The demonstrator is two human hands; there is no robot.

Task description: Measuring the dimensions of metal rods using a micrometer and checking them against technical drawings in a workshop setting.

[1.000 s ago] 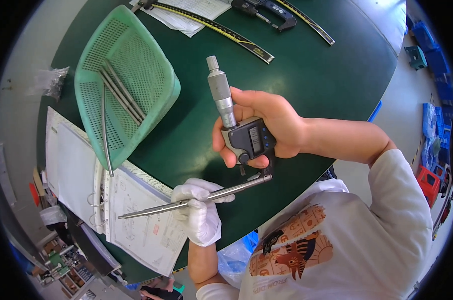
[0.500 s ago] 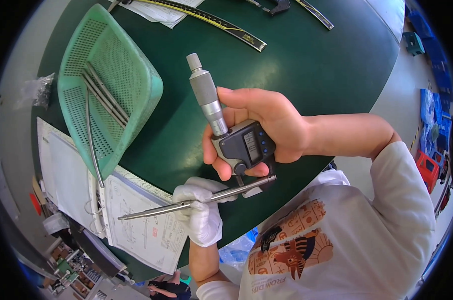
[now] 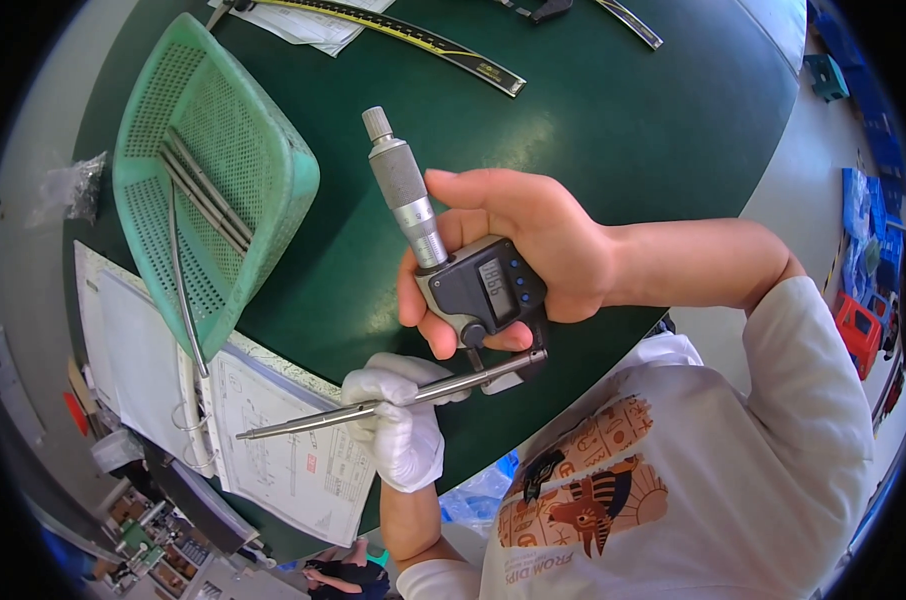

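Observation:
My left hand (image 3: 398, 430), in a white glove, is closed around a slim metal rod (image 3: 298, 425). The rod slants up to the right, its stepped, narrower end pointing left over the papers. Bare, my right hand (image 3: 563, 245) wraps a digital micrometer (image 3: 455, 297) with a grey display body. Its thumb lies beside the knurled thimble (image 3: 398, 175), which points up and left. The rod's right end sits at the micrometer's measuring gap, by the spindle tip. Whether both measuring faces touch the rod I cannot tell.
A green mesh basket (image 3: 298, 175) at left holds several metal rods (image 3: 208, 190); one leans over its near rim. Below it lies an open ring binder with drawings (image 3: 283, 460). A yellow-black scaled caliper beam (image 3: 453, 50) and papers (image 3: 318, 28) lie at the far side of the green table (image 3: 633, 130).
My right hand and the micrometer have shifted slightly left, and the display reading is different. Both hands keep their hold, and the rod stays nearly in place.

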